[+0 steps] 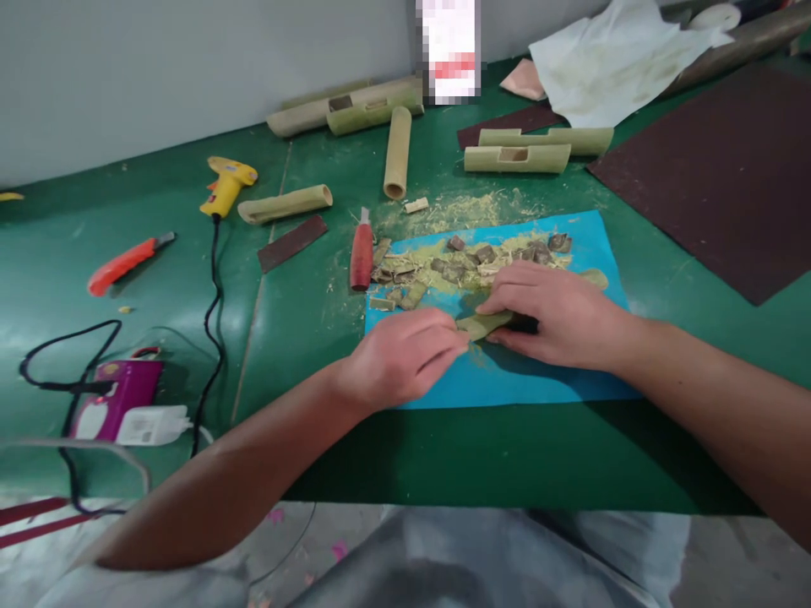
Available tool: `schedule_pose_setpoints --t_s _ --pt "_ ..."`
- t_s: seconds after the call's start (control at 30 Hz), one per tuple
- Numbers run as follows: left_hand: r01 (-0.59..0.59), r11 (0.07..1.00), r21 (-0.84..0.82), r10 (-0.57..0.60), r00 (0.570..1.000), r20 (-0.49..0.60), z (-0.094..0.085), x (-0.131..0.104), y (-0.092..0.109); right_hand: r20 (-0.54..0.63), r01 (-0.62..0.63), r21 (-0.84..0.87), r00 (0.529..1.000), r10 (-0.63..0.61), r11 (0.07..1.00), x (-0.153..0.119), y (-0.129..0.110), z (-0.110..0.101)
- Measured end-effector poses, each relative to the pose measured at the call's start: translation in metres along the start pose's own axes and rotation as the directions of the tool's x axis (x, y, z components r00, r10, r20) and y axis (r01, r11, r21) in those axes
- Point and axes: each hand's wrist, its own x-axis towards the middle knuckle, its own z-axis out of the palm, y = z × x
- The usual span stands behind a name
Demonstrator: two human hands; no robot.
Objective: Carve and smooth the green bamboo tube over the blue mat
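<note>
Above a blue sheet, my right hand is closed around a short green bamboo piece, thumb below and fingers above. A dark patch shows under the right palm; I cannot tell what it is. My left hand is curled, its fingertips pinched at the piece's left end. Behind both hands, bamboo shavings and dust cover the sheet's far part, with several small brown squares among them. A red-handled chisel-like tool lies at the sheet's left edge.
Several bamboo tubes, some notched, lie toward the back. To the left are a yellow glue gun, an orange utility knife, and a purple box with cables. A dark brown sheet and white cloth lie right.
</note>
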Motion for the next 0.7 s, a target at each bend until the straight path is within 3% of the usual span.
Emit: schedule_pose_setpoints --t_s 0.7 --pt "0.06 0.998 -0.025 -0.059 0.998 0.012 -0.0024 0.0012 -0.0024 0.022 -0.003 -0.028 1.0 0.003 1.0 -0.0008 -0.0003 -0.0006"
